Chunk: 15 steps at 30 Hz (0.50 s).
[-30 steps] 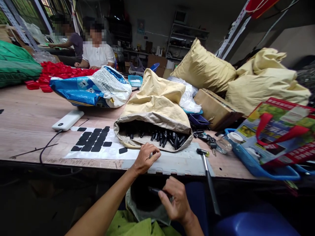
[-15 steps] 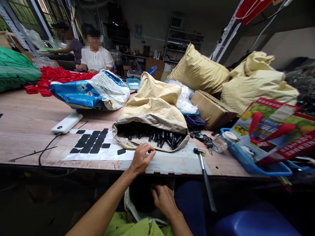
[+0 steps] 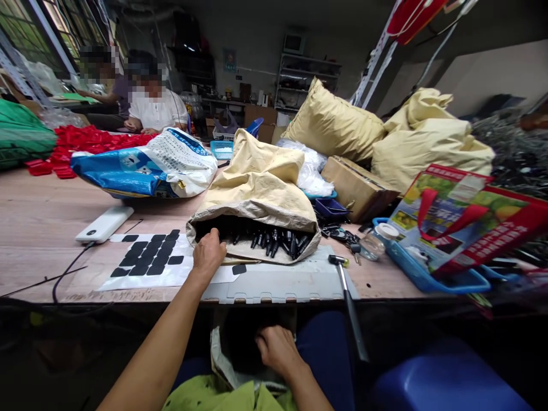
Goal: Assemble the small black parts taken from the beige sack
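Head view: table's front edge [image 3: 377,298] crosses below the hands' work, dark space under it. Wood shows between white power bank [image 3: 105,224] and blue-and-white bag [image 3: 143,171], and again as a strip between hammer [image 3: 349,302] and blue tray [image 3: 449,282]. Hammer head on the grey mat [image 3: 265,290], handle jutting past the edge. To the left of the mat, white sheet [image 3: 103,281] bearing rows of black pads [image 3: 149,255]; one loose pad [image 3: 239,269] lies just below the sack mouth.

Left forearm rises from lower left, over the table edge and the sheet's right part. Left hand [image 3: 209,250] back up, fingers bent, at the left part of the sack's opening; fingertips partly lost against the dark interior, so cannot tell whether they grip anything. Right forearm enters from the bottom, hand lower than the tabletop. Right hand [image 3: 277,347] curled, fingers toward the dark mouth of a lower bag [image 3: 219,357] by the lap; contents of the grasp hidden. Hands well apart.

Yellow sack [image 3: 261,177] lies on its side on the table, mouth toward the person. Black parts [image 3: 274,242] bunched inside, most visible at the right, to the right of the left hand, above and beyond the right hand.
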Each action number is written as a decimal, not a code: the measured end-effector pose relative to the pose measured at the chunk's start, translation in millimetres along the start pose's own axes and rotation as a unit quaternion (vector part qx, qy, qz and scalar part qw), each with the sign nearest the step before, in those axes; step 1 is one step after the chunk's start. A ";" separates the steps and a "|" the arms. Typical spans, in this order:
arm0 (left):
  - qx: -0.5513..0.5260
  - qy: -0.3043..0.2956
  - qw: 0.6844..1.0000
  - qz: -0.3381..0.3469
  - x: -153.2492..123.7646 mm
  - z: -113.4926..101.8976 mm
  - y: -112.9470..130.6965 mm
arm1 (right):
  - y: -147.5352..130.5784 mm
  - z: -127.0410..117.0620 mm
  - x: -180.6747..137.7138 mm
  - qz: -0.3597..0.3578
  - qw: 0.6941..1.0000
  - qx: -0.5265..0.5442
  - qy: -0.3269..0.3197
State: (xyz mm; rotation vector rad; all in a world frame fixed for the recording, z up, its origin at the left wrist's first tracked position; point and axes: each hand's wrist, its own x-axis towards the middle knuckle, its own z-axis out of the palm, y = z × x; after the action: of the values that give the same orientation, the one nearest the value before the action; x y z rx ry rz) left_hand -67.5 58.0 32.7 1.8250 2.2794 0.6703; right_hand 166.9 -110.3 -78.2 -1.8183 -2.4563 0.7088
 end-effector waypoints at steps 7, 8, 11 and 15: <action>-0.335 0.030 0.940 -0.048 -27.3 0.0 7.1 | -0.6 0.3 -0.4 -0.003 1.000 0.003 0.006; -0.400 -0.017 0.915 -0.051 -33.5 2.6 12.4 | -0.7 0.6 -0.3 -0.004 1.000 0.003 0.005; -0.519 -0.155 0.837 -0.070 -50.9 13.9 32.5 | -1.0 1.3 -0.5 0.001 1.000 0.002 0.004; -0.601 -0.262 0.747 -0.110 -64.3 26.2 55.3 | 0.1 1.0 -1.7 0.005 1.000 0.004 -0.001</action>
State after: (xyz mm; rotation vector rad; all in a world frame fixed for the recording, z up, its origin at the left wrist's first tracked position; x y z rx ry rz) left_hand 7.9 12.1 22.7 0.8768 1.0933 1.0379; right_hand 167.3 -112.2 -78.8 -1.8308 -2.4432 0.7189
